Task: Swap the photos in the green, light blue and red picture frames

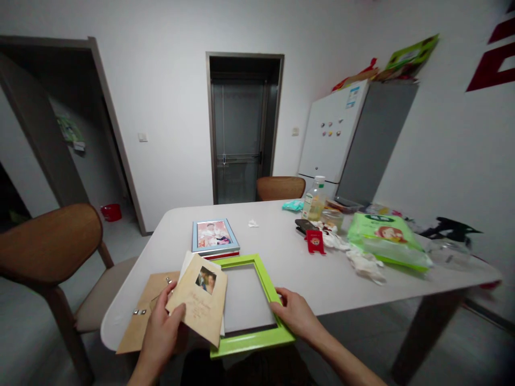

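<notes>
A tan card [199,306] with a small photo on it is pinched in my left hand [163,327], with a white sheet behind it. It overlaps the left side of a green picture frame [263,276]. My right hand [295,311] grips the right side of that frame, thumb on top, near the table's front edge. Under and beside my left hand lies a brown backing board [139,321] with metal clips. Beyond the card, a blue-edged frame [215,236] holding a picture rests on top of a red-edged item.
On the white table [273,230], a bottle [314,199], a black object [303,225], a red card [315,242], crumpled tissues [365,264] and a green wipes pack [388,238] stand to the right. Wooden chairs are at the left [52,241] and far side [280,187].
</notes>
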A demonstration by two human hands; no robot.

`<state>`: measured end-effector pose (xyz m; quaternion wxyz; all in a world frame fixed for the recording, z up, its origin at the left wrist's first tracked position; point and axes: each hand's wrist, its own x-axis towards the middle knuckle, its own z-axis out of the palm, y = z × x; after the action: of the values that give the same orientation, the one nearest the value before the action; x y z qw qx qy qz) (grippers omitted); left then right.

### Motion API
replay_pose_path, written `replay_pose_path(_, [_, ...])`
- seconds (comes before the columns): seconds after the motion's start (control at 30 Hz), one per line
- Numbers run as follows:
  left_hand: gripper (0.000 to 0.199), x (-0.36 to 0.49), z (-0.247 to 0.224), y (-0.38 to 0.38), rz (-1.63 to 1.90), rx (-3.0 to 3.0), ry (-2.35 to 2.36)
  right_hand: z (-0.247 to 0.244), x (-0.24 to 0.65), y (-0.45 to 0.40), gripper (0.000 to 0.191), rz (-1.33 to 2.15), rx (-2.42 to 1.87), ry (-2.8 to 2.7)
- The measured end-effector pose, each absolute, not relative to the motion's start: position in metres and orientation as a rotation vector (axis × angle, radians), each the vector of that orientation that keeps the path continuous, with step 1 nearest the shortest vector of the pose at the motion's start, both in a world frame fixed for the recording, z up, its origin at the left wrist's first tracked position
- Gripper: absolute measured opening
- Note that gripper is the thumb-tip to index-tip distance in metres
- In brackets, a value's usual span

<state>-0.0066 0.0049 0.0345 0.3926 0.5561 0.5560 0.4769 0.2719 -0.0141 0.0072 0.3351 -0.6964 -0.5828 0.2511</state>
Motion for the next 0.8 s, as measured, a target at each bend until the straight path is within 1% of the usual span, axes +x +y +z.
replay_pose_path(0.13, [0.054, -0.010, 0.015, 0.003, 1.134, 1.014, 1.264, 0.007, 0.273, -0.015, 0.035, 0.450, -1.901, -1.656])
replay_pose_path(0.23, [0.052, -0.005, 0.016, -0.004, 1.192, 0.874, 1.134, 0.011, 0.265, -0.019, 0.035, 0.276, -1.786, -1.665])
replay_pose_path(0.27, [0.052, -0.003, 0.019, -0.006, 1.213, 0.851, 1.097, 0.013, 0.260, -0.020, 0.035, 0.311, -1.727, -1.653])
replay_pose_path(0.3, [0.051, 0.000, 0.022, -0.009, 1.234, 0.833, 1.068, 0.014, 0.254, -0.021, 0.035, 0.424, -1.674, -1.630])
replay_pose_path(0.43, [0.058, 0.010, 0.032, -0.020, 1.283, 0.828, 0.999, 0.022, 0.226, -0.024, 0.051, 1.224, -1.388, -1.331])
replay_pose_path(0.5, [0.066, 0.016, 0.032, -0.023, 1.267, 0.866, 0.986, 0.029, 0.215, -0.024, 0.056, 1.408, -1.160, -1.154])
replay_pose_path(0.57, [0.072, 0.021, 0.029, -0.026, 1.230, 0.904, 0.983, 0.035, 0.209, -0.024, 0.054, 1.419, -0.981, -1.044])
replay_pose_path(0.63, [0.070, 0.025, 0.024, -0.026, 1.186, 0.954, 0.964, 0.039, 0.207, -0.024, 0.049, 1.386, -0.926, -0.957])
replay_pose_path(0.8, [0.059, 0.037, 0.020, -0.027, 1.080, 1.116, 0.845, 0.037, 0.215, -0.020, 0.037, 1.321, -1.058, -0.849])
